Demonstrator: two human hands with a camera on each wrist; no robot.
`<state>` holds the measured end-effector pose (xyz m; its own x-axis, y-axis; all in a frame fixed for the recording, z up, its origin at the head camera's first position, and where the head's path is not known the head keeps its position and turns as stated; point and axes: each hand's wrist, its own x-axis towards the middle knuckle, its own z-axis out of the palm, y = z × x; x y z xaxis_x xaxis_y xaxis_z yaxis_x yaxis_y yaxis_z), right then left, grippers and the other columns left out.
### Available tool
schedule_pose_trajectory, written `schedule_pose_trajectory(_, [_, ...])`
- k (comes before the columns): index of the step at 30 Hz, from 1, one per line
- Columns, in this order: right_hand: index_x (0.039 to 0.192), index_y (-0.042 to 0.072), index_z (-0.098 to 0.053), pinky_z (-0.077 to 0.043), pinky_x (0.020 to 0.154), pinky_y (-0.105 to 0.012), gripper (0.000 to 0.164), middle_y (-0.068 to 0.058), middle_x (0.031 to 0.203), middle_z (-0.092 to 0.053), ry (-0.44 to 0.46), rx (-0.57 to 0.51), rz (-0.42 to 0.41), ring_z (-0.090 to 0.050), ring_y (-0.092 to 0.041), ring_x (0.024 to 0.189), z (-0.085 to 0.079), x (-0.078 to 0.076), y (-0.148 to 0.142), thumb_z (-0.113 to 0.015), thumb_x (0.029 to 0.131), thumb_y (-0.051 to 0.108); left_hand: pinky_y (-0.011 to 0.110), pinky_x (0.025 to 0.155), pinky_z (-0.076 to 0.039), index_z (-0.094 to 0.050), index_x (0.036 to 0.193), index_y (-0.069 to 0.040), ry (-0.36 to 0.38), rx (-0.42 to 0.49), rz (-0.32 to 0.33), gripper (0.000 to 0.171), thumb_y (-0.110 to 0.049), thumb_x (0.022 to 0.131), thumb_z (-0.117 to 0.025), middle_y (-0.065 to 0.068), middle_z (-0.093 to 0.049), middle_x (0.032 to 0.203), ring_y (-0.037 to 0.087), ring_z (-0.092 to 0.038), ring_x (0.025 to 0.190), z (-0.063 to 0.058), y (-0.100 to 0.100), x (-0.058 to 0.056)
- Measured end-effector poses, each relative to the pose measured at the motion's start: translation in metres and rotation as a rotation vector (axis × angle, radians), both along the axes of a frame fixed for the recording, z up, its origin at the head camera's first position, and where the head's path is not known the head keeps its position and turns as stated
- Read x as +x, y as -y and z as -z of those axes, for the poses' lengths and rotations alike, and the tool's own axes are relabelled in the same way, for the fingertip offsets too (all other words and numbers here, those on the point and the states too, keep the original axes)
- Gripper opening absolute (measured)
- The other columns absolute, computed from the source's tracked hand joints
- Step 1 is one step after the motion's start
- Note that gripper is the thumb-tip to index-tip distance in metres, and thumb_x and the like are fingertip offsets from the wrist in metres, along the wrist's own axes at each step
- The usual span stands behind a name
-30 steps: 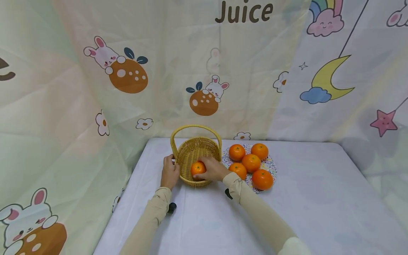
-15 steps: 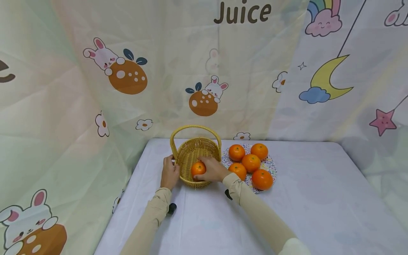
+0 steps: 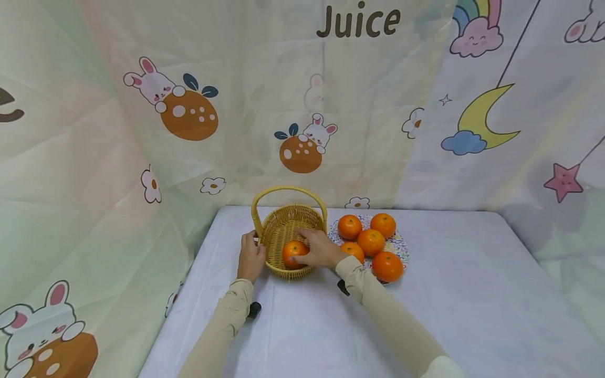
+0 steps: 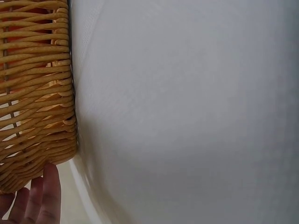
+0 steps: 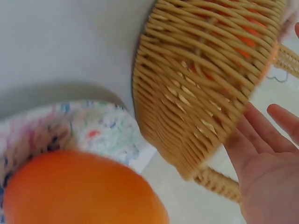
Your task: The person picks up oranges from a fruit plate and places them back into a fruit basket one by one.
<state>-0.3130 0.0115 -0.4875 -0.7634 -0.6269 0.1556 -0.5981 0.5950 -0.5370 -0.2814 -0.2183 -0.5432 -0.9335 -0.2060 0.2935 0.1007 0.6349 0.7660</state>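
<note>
A yellow wicker basket (image 3: pixel 288 224) with a tall arched handle stands at the back of the table. My left hand (image 3: pixel 251 257) grips its left side by the foot of the handle; in the left wrist view, fingertips (image 4: pixel 50 186) meet the woven wall. One mandarin orange (image 3: pixel 292 254) lies inside the basket near the front. Over the basket's right rim reaches my right hand (image 3: pixel 321 249), its thumb overlapping the fruit in the head view. The right wrist view shows this hand's fingers (image 5: pixel 261 130) spread and loose. The basket wall partly hides the fruit there.
Right of the basket is a speckled, colourful plate (image 3: pixel 402 247) bearing several mandarin oranges (image 3: pixel 371 242), close to my right forearm. A white cloth (image 3: pixel 454 294) covers the table. Printed fabric (image 3: pixel 255 94) hangs behind and at both sides.
My right hand has eased back slightly to the right, its fingers loosening from the mandarin orange, which stays in the basket. The left hand keeps its place on the basket.
</note>
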Motion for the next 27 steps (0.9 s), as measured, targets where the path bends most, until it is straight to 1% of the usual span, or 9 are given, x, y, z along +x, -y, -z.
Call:
schedule_pose_trajectory(3, [0.143, 0.003, -0.047, -0.039, 0.105, -0.038, 0.081, -0.011, 0.142, -0.051, 0.016, -0.029, -0.009, -0.049, -0.025, 0.128, -0.007, 0.001, -0.01, -0.074, 0.081, 0.048, 0.039, 0.079, -0.047, -0.042, 0.136, 0.001, 0.005, -0.001, -0.004, 0.041, -0.004, 0.096, -0.047, 0.016, -0.042, 0.124, 0.027, -0.052, 0.099, 0.0, 0.0, -0.001])
schedule_pose_trajectory(8, [0.143, 0.007, -0.047, -0.04, 0.103, -0.038, 0.082, -0.006, 0.14, -0.052, 0.005, -0.053, -0.003, -0.05, -0.022, 0.126, -0.019, 0.006, -0.03, -0.071, 0.081, 0.056, 0.041, 0.079, -0.047, -0.041, 0.136, 0.002, 0.004, -0.001, -0.012, 0.041, -0.004, 0.096, -0.047, 0.016, -0.042, 0.122, 0.027, -0.052, 0.099, -0.003, -0.002, 0.001])
schedule_pose_trajectory(10, [0.142, 0.01, -0.049, -0.042, 0.102, -0.038, 0.08, -0.003, 0.14, -0.053, 0.002, -0.075, 0.001, -0.052, -0.02, 0.124, -0.025, 0.009, -0.039, -0.072, 0.08, 0.056, 0.042, 0.08, -0.047, -0.041, 0.137, 0.003, 0.004, 0.002, -0.012, 0.041, -0.004, 0.096, -0.047, 0.017, -0.042, 0.123, 0.028, -0.052, 0.1, -0.003, -0.002, 0.001])
schedule_pose_trajectory(12, [0.141, 0.012, -0.05, -0.045, 0.099, -0.038, 0.078, -0.001, 0.138, -0.054, -0.002, -0.093, 0.01, -0.053, -0.018, 0.122, -0.029, 0.012, -0.05, -0.072, 0.08, 0.056, 0.042, 0.08, -0.047, -0.041, 0.137, 0.003, 0.006, 0.002, -0.014, 0.042, -0.005, 0.096, -0.046, 0.017, -0.042, 0.124, 0.028, -0.052, 0.1, -0.003, -0.002, 0.0])
schedule_pose_trajectory(15, [0.141, 0.012, -0.051, -0.048, 0.095, -0.039, 0.074, -0.002, 0.136, -0.056, -0.005, -0.125, 0.03, -0.056, -0.019, 0.118, -0.037, 0.016, -0.065, -0.074, 0.081, 0.05, 0.04, 0.08, -0.047, -0.041, 0.136, 0.002, 0.01, 0.003, -0.013, 0.041, -0.005, 0.096, -0.046, 0.017, -0.042, 0.124, 0.028, -0.052, 0.1, -0.003, -0.002, -0.001])
schedule_pose_trajectory(18, [0.141, 0.011, -0.05, -0.049, 0.093, -0.04, 0.074, -0.004, 0.133, -0.058, -0.014, -0.126, 0.082, -0.058, -0.022, 0.116, -0.042, 0.019, -0.081, -0.075, 0.081, 0.047, 0.04, 0.081, -0.047, -0.041, 0.136, 0.002, 0.01, 0.0, -0.01, 0.041, -0.006, 0.096, -0.046, 0.016, -0.041, 0.124, 0.027, -0.052, 0.1, -0.003, -0.002, -0.003])
schedule_pose_trajectory(21, [0.14, 0.008, -0.05, -0.048, 0.094, -0.044, 0.074, -0.008, 0.133, -0.057, -0.009, -0.13, 0.144, -0.058, -0.027, 0.116, -0.044, 0.023, -0.099, -0.078, 0.08, 0.042, 0.04, 0.082, -0.046, -0.041, 0.136, 0.002, 0.006, -0.004, -0.007, 0.041, -0.005, 0.096, -0.046, 0.017, -0.041, 0.124, 0.028, -0.051, 0.1, -0.002, -0.003, -0.004])
schedule_pose_trajectory(23, [0.139, 0.006, -0.051, -0.047, 0.096, -0.047, 0.074, -0.009, 0.134, -0.056, -0.008, -0.131, 0.179, -0.057, -0.03, 0.117, -0.043, 0.025, -0.112, -0.078, 0.08, 0.042, 0.041, 0.082, -0.046, -0.041, 0.136, 0.003, 0.006, -0.001, -0.006, 0.041, -0.004, 0.096, -0.046, 0.017, -0.041, 0.125, 0.028, -0.052, 0.1, -0.002, -0.003, -0.003])
schedule_pose_trajectory(27, [0.139, 0.003, -0.05, -0.045, 0.097, -0.052, 0.076, -0.014, 0.136, -0.055, -0.014, -0.15, 0.218, -0.055, -0.035, 0.119, -0.032, 0.026, -0.139, -0.076, 0.081, 0.045, 0.041, 0.08, -0.046, -0.04, 0.136, 0.003, 0.019, 0.002, -0.019, 0.042, -0.004, 0.096, -0.047, 0.017, -0.041, 0.125, 0.028, -0.052, 0.099, -0.001, -0.003, -0.001])
